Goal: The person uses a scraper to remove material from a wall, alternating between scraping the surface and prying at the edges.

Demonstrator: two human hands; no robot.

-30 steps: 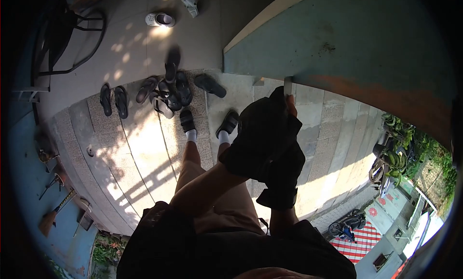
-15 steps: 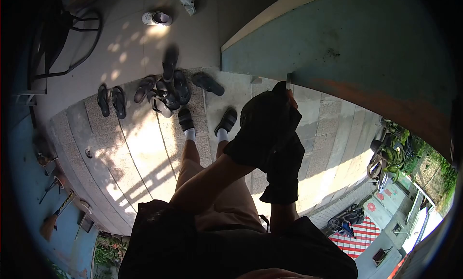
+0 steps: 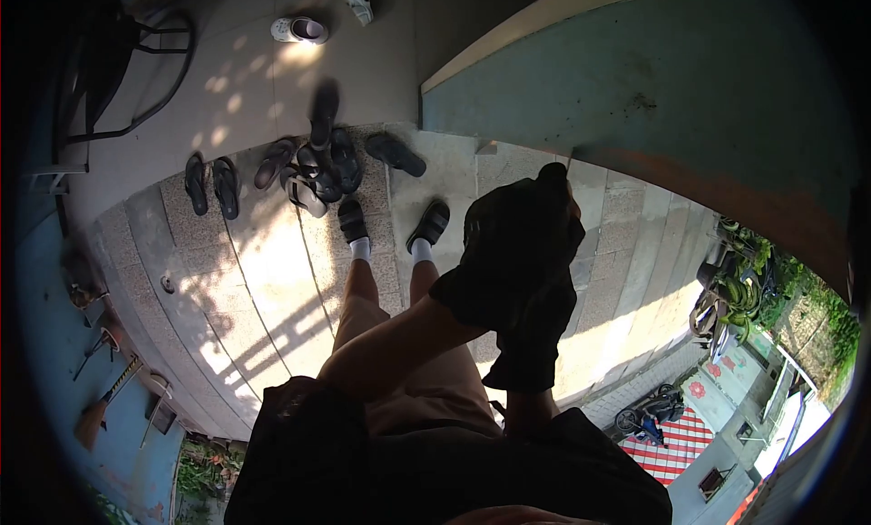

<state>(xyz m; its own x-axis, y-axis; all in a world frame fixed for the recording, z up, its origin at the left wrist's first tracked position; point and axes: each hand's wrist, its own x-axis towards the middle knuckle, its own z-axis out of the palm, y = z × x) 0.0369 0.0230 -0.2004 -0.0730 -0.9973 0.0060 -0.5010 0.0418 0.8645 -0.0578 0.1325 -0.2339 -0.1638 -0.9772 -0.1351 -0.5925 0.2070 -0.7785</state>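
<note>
Both my hands are in dark, loose gloves and close together beside the painted wall. My left hand is closed at the front, near the wall's lower edge. My right hand is just behind it, partly covered by the left glove, with its fingers hidden. From the front of the gloves a thin tool with a small dark tip reaches the wall. Its handle is hidden in the gloves, and its kind does not show. Worn reddish patches mark the blue-green paint near the bottom.
Sandals and slippers lie in a heap before my feet, by a raised tiled floor. White clogs and a dark metal-framed chair are farther off. A broom leans at left; a motorbike stands at right.
My gloved hands have moved slightly right and down in view. The tool's tip has shifted right along the wall. The view itself has moved a little.
</note>
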